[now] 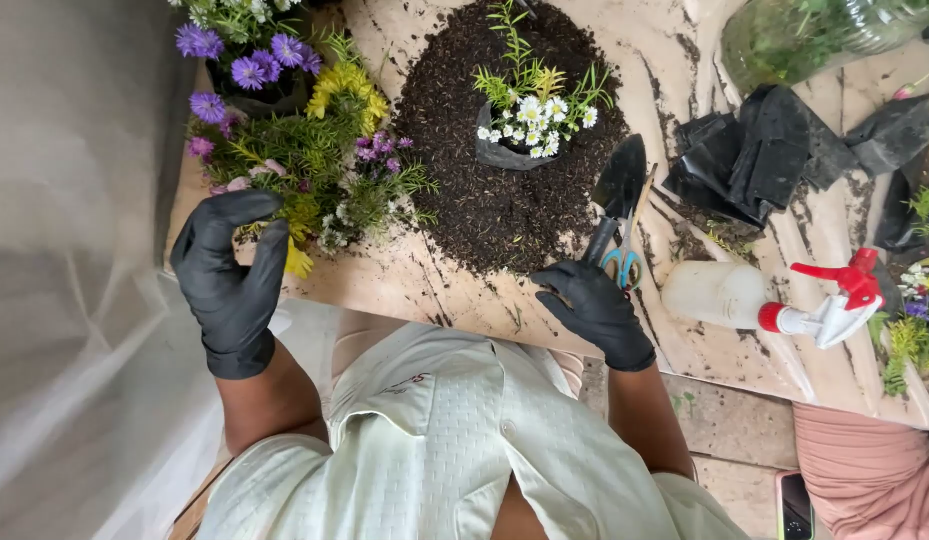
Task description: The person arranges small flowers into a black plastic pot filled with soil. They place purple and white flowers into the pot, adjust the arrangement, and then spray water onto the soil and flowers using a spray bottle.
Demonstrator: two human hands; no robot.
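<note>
Right hand grips the trowel handle near the table's front edge; left hand hovers open.
Soil pile lies mid-table around the daisy pot; a low, level blade would likely scoop cleanly beside the scissors.

A pale, soil-smeared tabletop is carrying a dark soil mound at its middle, with a small bagged white-flowered plant sitting in it. A trowel and blue-handled scissors are lying beside the mound. Purple and yellow flowering plants are occupying the left edge. Black plastic bags and a spray bottle are lying toward the right edge.
</note>
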